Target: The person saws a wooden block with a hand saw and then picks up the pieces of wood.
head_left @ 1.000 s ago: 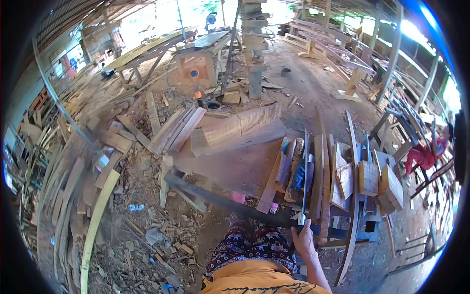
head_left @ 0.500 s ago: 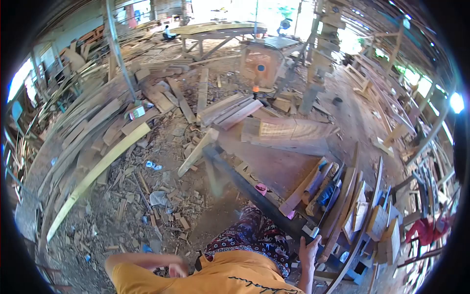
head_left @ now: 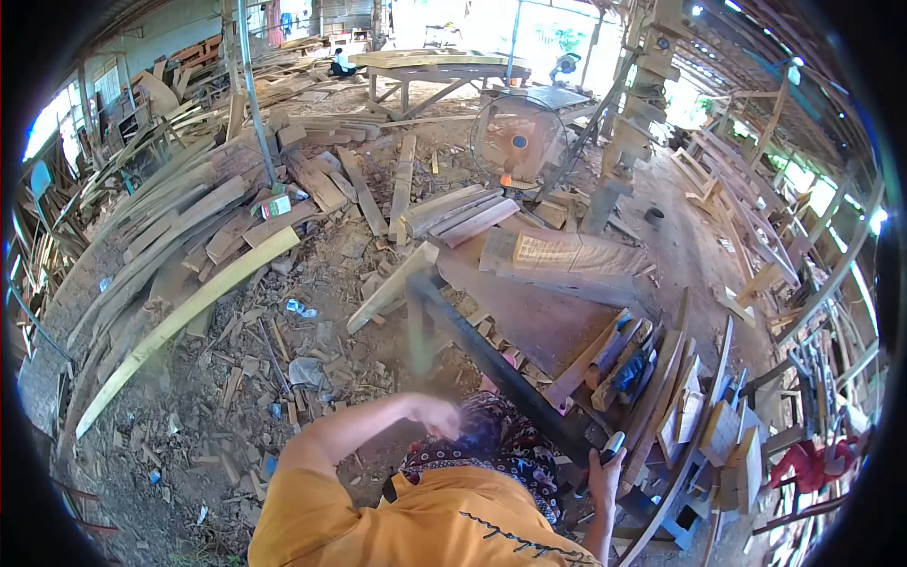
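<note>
My left hand (head_left: 436, 414) hovers over my patterned trousers (head_left: 510, 452), arm bent, fingers curled down and smeared by motion; whether anything is in them is hidden. Low on the right, my right hand (head_left: 605, 472) is closed round a small pale-ended object (head_left: 614, 444) whose kind I cannot make out. It lies beside the near end of a long dark beam (head_left: 501, 369), which slants away from me to the upper left. Close to the beam's far end stands a light wooden piece (head_left: 392, 288), lying at an angle.
Wood chips and offcuts (head_left: 321, 369) litter the ground. A curved pale plank (head_left: 189, 326) lies at left beside stacked boards. Wood pieces (head_left: 614, 364) crowd the right, near curved planks. A round fan (head_left: 519, 142) stands ahead, with a long workbench (head_left: 425, 71) behind.
My left hand has swung up and rightward from beside my waist to above my lap. My right hand stays at the beam's near end with the pale-ended object. The view has shifted slightly.
</note>
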`<state>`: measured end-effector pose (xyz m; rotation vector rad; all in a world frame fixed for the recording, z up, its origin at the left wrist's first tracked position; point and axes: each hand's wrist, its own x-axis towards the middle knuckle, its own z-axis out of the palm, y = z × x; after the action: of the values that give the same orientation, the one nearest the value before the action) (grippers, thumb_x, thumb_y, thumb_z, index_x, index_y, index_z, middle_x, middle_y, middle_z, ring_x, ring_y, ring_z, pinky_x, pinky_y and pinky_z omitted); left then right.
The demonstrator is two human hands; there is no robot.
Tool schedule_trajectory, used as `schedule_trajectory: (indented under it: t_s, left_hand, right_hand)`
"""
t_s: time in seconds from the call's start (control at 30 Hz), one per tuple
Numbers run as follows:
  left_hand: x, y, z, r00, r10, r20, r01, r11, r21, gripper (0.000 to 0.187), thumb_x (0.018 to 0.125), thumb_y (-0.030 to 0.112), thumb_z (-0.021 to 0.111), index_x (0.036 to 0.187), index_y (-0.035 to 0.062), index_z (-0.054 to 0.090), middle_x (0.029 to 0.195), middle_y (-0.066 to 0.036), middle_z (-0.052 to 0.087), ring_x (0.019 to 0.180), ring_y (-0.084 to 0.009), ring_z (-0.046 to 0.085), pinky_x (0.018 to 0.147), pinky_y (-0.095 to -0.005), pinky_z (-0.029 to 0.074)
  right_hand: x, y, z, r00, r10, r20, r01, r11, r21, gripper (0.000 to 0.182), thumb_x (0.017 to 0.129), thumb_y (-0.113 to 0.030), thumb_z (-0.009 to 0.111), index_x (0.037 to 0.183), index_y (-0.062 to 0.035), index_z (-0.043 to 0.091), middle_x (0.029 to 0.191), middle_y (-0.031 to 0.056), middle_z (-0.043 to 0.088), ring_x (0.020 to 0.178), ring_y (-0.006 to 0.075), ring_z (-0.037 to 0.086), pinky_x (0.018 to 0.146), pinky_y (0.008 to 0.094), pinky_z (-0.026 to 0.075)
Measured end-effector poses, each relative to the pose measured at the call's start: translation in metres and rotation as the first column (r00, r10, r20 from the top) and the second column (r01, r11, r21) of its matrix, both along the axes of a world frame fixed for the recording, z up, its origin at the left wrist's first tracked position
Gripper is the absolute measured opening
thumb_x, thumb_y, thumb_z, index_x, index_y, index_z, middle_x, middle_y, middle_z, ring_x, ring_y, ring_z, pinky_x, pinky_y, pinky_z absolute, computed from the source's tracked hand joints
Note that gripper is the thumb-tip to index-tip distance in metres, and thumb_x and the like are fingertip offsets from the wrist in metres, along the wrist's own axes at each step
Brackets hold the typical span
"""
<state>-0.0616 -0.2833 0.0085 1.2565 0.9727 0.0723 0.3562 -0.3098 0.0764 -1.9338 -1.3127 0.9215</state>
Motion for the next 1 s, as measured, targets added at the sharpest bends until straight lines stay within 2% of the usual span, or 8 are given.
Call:
schedule_trajectory:
  t_s: [0.1, 0.27, 0.4, 0.47, 0.57, 0.7, 0.83, 1.0]
  left_hand:
    - [-0.013, -0.009, 0.025, 0.847, 0.150, -0.510, 0.151, 0.852, 0.502, 0.033, 0.078, 0.033, 0.074, 0.092, 0.0044, 0.069, 0.084, -0.014, 0.070, 0.074, -0.0257, 0.064, 0.068, -0.0380, 0.051]
    - [0.062, 0.011, -0.012, 0.869, 0.422, -0.257, -0.133, 0.702, 0.700, 0.031, 0.081, 0.034, 0.070, 0.091, 0.0046, 0.069, 0.088, -0.018, 0.070, 0.082, -0.0338, 0.068, 0.073, -0.0432, 0.053]
    - [0.171, 0.004, 0.014, 0.847, 0.135, -0.514, 0.253, 0.748, 0.613, 0.045, 0.086, 0.046, 0.063, 0.104, 0.0054, 0.069, 0.101, -0.019, 0.070, 0.097, -0.0366, 0.067, 0.086, -0.0539, 0.050]
    - [0.216, 0.018, -0.072, 0.842, 0.153, -0.516, 0.297, 0.668, 0.682, 0.035, 0.083, 0.039, 0.067, 0.101, 0.0092, 0.073, 0.097, -0.015, 0.071, 0.097, -0.0338, 0.067, 0.084, -0.0485, 0.052]
    - [0.258, 0.059, -0.155, 0.580, -0.232, -0.781, 0.765, 0.485, 0.424, 0.025, 0.080, 0.026, 0.068, 0.097, 0.0092, 0.073, 0.095, -0.013, 0.072, 0.095, -0.0284, 0.067, 0.081, -0.0431, 0.052]
    - [0.202, -0.003, 0.045, 0.874, -0.467, -0.136, 0.483, 0.801, 0.354, 0.026, 0.075, 0.011, 0.060, 0.097, 0.0052, 0.072, 0.097, -0.012, 0.072, 0.088, -0.0227, 0.064, 0.081, -0.0380, 0.049]
    - [0.197, 0.000, -0.015, 0.855, -0.468, -0.223, 0.512, 0.696, 0.502, 0.025, 0.083, 0.024, 0.066, 0.099, 0.0062, 0.072, 0.101, -0.014, 0.071, 0.091, -0.0260, 0.065, 0.083, -0.0383, 0.049]
    - [0.162, 0.001, -0.001, 0.968, -0.131, -0.216, 0.216, 0.873, 0.438, 0.036, 0.085, 0.037, 0.070, 0.103, 0.0064, 0.071, 0.103, -0.015, 0.070, 0.094, -0.0281, 0.066, 0.086, -0.0381, 0.050]
  right_hand:
    - [0.040, 0.017, -0.092, 0.989, -0.009, 0.149, -0.024, 0.976, 0.215, 0.078, 0.090, -0.027, 0.067, 0.145, 0.0042, 0.021, 0.083, 0.0136, 0.059, 0.055, 0.0174, 0.060, 0.049, 0.0317, 0.048]
    - [0.019, 0.011, -0.057, 0.999, -0.026, 0.038, 0.021, 0.992, 0.128, 0.074, 0.088, -0.025, 0.069, 0.141, 0.0056, 0.027, 0.093, 0.0170, 0.059, 0.073, 0.0229, 0.059, 0.067, 0.0354, 0.047]
    - [0.012, 0.007, -0.044, 0.993, -0.056, -0.100, 0.069, 0.988, 0.136, 0.063, 0.085, -0.022, 0.071, 0.131, 0.0052, 0.039, 0.102, 0.0187, 0.058, 0.090, 0.0273, 0.056, 0.085, 0.0388, 0.045]
    - [0.001, 0.001, -0.021, 0.983, -0.090, -0.157, 0.100, 0.994, 0.052, 0.062, 0.087, -0.027, 0.071, 0.130, 0.0045, 0.040, 0.107, 0.0178, 0.056, 0.088, 0.0253, 0.055, 0.083, 0.0387, 0.046]
    - [0.035, 0.020, -0.108, 0.981, -0.131, -0.145, 0.171, 0.936, 0.309, 0.036, 0.093, -0.028, 0.066, 0.112, -0.0057, 0.044, 0.068, -0.0003, 0.046, 0.050, 0.0096, 0.048, 0.044, 0.0258, 0.040]
    - [-0.006, 0.004, -0.054, 0.890, -0.236, -0.390, 0.377, 0.862, 0.339, 0.023, 0.097, -0.026, 0.059, 0.103, -0.0078, 0.048, 0.063, -0.0024, 0.046, 0.046, 0.0061, 0.045, 0.041, 0.0217, 0.037]
    - [-0.031, -0.001, -0.024, 0.831, -0.238, -0.502, 0.456, 0.808, 0.372, 0.018, 0.099, -0.023, 0.057, 0.094, -0.0084, 0.047, 0.061, -0.0023, 0.046, 0.045, 0.0062, 0.044, 0.040, 0.0218, 0.037]
    - [-0.026, -0.008, -0.024, 0.865, -0.215, -0.453, 0.428, 0.786, 0.445, 0.017, 0.098, -0.021, 0.059, 0.093, -0.0080, 0.048, 0.062, -0.0017, 0.049, 0.046, 0.0056, 0.047, 0.042, 0.0212, 0.039]
